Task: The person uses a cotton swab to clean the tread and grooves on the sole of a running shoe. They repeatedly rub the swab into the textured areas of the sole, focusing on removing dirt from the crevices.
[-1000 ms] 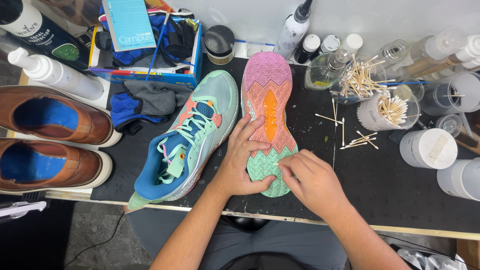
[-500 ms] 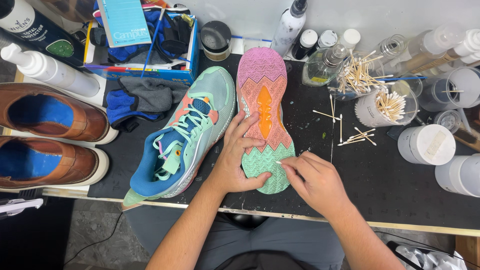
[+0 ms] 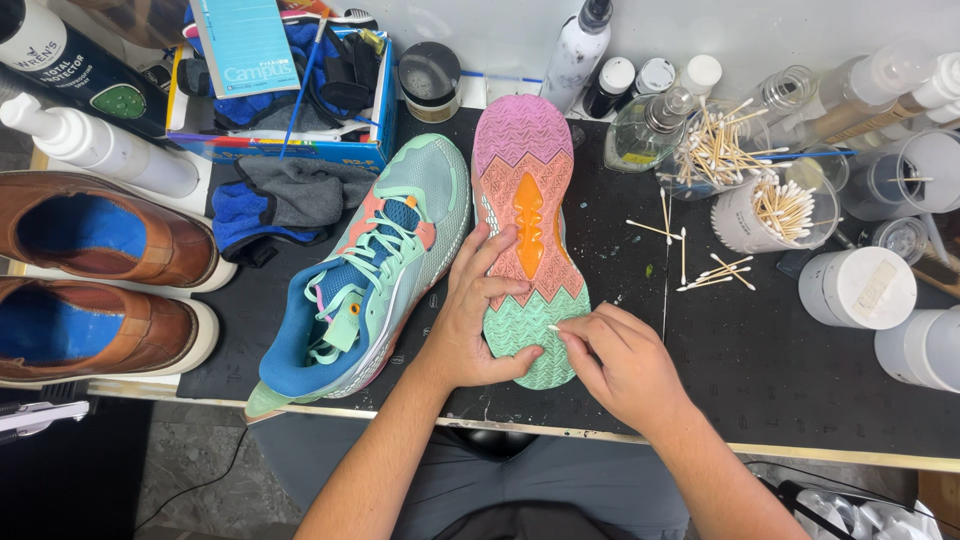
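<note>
A sneaker lies sole-up [image 3: 530, 210] on the black mat [image 3: 760, 360], its sole pink at the toe, orange in the middle and mint green at the heel. My left hand [image 3: 480, 315] presses flat on the sole's left side and heel, holding it down. My right hand [image 3: 615, 360] pinches a cotton swab [image 3: 553, 327] whose white tip touches the green heel tread. The matching mint, blue and coral sneaker [image 3: 365, 270] rests upright just to the left.
Two brown leather shoes [image 3: 100, 280] sit at the left edge. A blue box of cloths and brushes [image 3: 285, 90] stands behind a grey-blue cloth [image 3: 285, 200]. Bottles, jars and cups of cotton swabs [image 3: 775, 210] crowd the back right; loose swabs [image 3: 700, 270] lie on the mat.
My right hand has shifted slightly along the green heel with the swab. The left hand and both sneakers have stayed nearly where they were.
</note>
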